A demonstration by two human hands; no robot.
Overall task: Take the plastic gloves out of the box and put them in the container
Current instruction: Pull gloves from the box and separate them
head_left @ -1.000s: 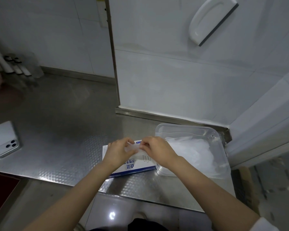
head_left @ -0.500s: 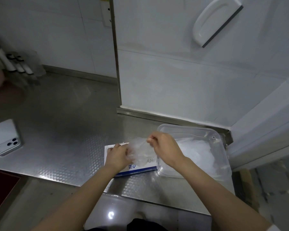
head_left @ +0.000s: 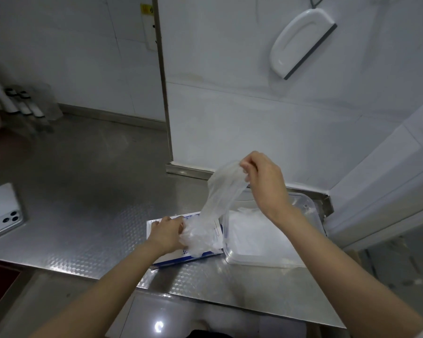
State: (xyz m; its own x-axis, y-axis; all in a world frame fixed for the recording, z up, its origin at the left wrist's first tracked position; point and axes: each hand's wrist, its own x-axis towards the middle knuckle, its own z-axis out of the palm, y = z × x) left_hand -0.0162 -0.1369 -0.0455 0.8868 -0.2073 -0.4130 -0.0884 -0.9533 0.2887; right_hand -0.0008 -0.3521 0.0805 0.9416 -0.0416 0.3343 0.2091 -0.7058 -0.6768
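A clear plastic container sits on the steel desk near its right end, touching the right side of a flat white and blue box. Inside the container lies a loose white heap of plastic gloves that covers most of its floor and stays below the rim. The box lies flat with its opening facing up, and a crumpled bunch of thin film bulges out of that opening at its right half. From this bunch one stretched glove rises at a slant, up and to the right, with its lower end in the box and its upper end lifted above the far left corner of the container. The right hand grasps that upper end, its fingers curled and pinched together on the film, knuckles up and wrist bent downward, and its forearm crosses over the container from the lower right. The left hand rests low on the top of the box, palm down, with its fingertips bent into the bunch of film at the opening. Whether they pinch it or only press it down cannot be told. Its forearm reaches in from the lower left. Well apart on the left side of the desk, a white phone lies with its camera side up.
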